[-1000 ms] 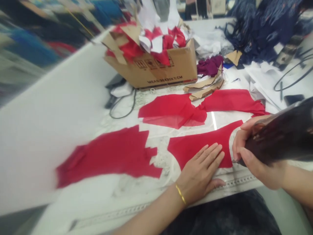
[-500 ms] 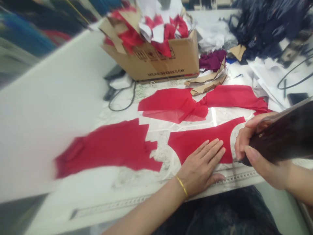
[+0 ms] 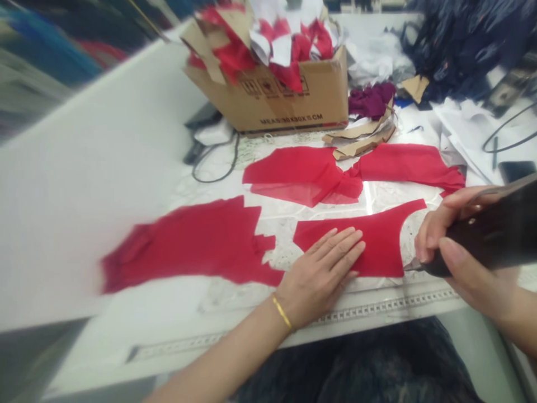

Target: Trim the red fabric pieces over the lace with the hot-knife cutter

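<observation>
And here's my left hand [image 3: 321, 274], laid flat on the red cloth piece [image 3: 381, 240], fingers stretched out side by side, gripping nothing, simply resting across its left part. The cloth lies on the pale table [image 3: 176, 313], most of it reaching out beyond my fingertips towards my right hand [image 3: 474, 280]. That one is curled firmly around a dark tool [image 3: 499, 235], thumb on the near side, its pointed tip right by the cloth's lower right corner; touching or just short, I can't tell.

Now the look of it: plain solid red, flat and smooth, the top edge sweeping up to a sharp corner at upper right, the right edge scooped inward in a clean curve. The lower left is hidden beneath my hand. Just below the cloth runs a ruler strip [image 3: 369, 309], and over to the left lies another red piece [image 3: 201, 243], ragged along its right-hand end.
</observation>
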The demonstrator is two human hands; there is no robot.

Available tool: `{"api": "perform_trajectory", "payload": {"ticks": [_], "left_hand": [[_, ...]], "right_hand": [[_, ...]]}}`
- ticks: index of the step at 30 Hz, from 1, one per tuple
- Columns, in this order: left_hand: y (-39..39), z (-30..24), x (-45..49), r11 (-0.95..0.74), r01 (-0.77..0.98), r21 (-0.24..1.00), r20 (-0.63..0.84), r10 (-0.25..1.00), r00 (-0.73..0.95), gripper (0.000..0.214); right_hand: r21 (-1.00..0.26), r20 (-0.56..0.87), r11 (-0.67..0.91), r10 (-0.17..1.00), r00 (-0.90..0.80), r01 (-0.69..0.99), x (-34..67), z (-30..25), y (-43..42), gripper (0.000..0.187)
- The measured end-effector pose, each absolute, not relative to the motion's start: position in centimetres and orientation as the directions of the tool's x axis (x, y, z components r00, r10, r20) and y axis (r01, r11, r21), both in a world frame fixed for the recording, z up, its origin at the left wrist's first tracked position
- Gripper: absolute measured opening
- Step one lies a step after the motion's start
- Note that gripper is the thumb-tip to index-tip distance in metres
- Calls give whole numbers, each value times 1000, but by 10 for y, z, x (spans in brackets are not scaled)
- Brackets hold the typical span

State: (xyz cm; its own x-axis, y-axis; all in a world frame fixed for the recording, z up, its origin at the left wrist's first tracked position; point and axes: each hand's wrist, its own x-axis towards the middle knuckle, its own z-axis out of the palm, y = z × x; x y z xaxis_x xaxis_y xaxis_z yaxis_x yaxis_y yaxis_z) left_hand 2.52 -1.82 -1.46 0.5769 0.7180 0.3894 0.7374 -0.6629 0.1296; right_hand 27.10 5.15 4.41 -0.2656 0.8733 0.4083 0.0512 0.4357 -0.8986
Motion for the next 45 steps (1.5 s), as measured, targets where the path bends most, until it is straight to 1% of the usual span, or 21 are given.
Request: {"api": "perform_trajectory", "payload": {"ticks": [3,4,7,9,12,15,19,23,28,32,38,42,45], "left_hand": [[-19,-14,3,-654,750,100,429,708,560,70],[-20,-15,-3,-655,750,92,438,703,560,73],[-20,-19,-15,-662,746,80,468,686,558,70],[-20,-23,-18,-663,743,87,490,678,548,64],[-21,-30,-19,-658,743,117,531,674,513,59],[-21,-36,-18,-646,748,149,582,669,462,53],[-21,-41,-17,-644,746,169,613,662,432,43],[-20,-40,-16,-644,745,173,615,661,429,33],[-19,-38,-14,-631,756,174,618,668,416,31],[-18,-40,-14,-638,754,157,626,655,424,27],[-19,-38,-14,-614,775,147,651,651,392,30],[-22,-34,-15,-571,813,116,703,625,339,34],[-24,-31,-14,-532,837,126,709,639,300,31]], "right_hand": [[-900,435,419,852,-292,-117,265,44,52,28],[-899,438,406,848,-298,-165,261,44,51,29],[-895,435,369,846,-307,-253,242,47,47,30],[-896,428,353,849,-311,-271,228,48,42,27],[-894,438,364,834,-335,-262,206,47,35,24],[-893,448,395,820,-355,-214,185,45,28,27],[-880,475,447,828,-298,-161,159,39,21,32],[-865,502,475,822,-268,-164,143,32,17,31],[-854,520,496,800,-298,-158,139,28,16,26],[-837,547,515,791,-275,-184,133,26,15,23],[-822,568,523,777,-272,-224,141,28,18,22],[-834,551,526,777,-305,-167,158,33,20,22],[-844,533,523,792,-297,-119,163,33,21,20]]}}
